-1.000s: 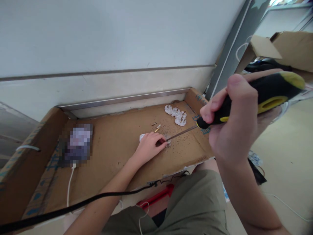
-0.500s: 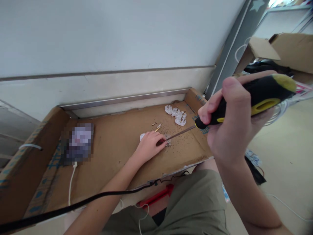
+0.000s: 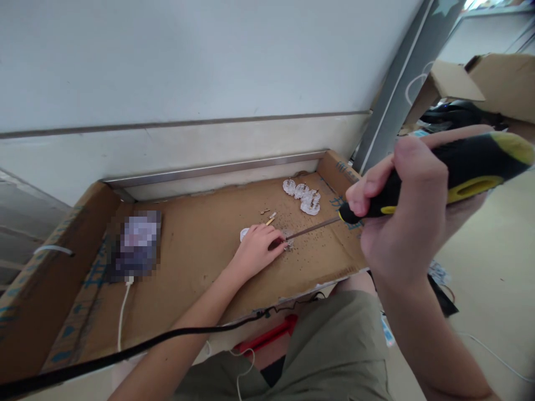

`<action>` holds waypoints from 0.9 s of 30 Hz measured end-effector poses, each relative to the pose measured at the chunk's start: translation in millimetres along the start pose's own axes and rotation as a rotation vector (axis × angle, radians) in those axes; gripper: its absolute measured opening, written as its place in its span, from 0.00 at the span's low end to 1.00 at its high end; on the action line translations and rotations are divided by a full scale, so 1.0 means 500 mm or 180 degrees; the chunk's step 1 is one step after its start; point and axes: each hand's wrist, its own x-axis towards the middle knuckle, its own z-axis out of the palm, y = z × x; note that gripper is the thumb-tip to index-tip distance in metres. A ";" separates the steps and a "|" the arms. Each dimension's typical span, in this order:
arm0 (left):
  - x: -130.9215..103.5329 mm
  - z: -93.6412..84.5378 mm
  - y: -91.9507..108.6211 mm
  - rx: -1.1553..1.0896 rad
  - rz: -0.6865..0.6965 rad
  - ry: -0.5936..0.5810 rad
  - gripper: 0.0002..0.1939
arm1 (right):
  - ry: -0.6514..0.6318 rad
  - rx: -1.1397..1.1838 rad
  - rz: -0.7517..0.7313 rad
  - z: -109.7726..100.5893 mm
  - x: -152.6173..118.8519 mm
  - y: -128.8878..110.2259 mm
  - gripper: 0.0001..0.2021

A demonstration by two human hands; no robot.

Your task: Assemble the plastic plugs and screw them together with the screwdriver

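My right hand (image 3: 412, 211) is wrapped round the black and yellow handle of a screwdriver (image 3: 468, 161). Its thin shaft slants down to the left, and the tip meets a small clear plastic piece (image 3: 289, 244). That piece is pinched by the fingertips of my left hand (image 3: 259, 248), low over the cardboard; its shape is mostly hidden. Just beyond the left hand lie small brass-coloured metal bits (image 3: 271, 220). A white round part (image 3: 243, 234) shows partly behind the left knuckles. Several clear round plastic parts with metal pins (image 3: 310, 203) sit together farther back.
The cardboard tray (image 3: 188, 234) has raised sides, with dark specks scattered near the hands. A blurred-out device (image 3: 137, 242) with a white cable lies at left. A black cable (image 3: 175, 333) crosses the front edge. An open cardboard box (image 3: 501, 83) stands at right.
My right hand and the screwdriver handle have shifted a little to the right and slightly down. The tip and my left hand stay at the clear piece.
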 end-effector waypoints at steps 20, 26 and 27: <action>0.010 -0.002 0.007 0.0010 -0.0242 -0.0027 0.07 | 0.0194 0.0031 0.0344 -0.016 0.011 -0.008 0.08; 0.007 -0.004 0.004 -0.0106 -0.0288 -0.0014 0.07 | 0.0388 0.0079 0.0369 -0.022 0.027 0.000 0.08; 0.007 -0.004 0.002 -0.0141 -0.0274 -0.0017 0.07 | 0.0389 0.0071 0.0424 -0.023 0.027 -0.002 0.08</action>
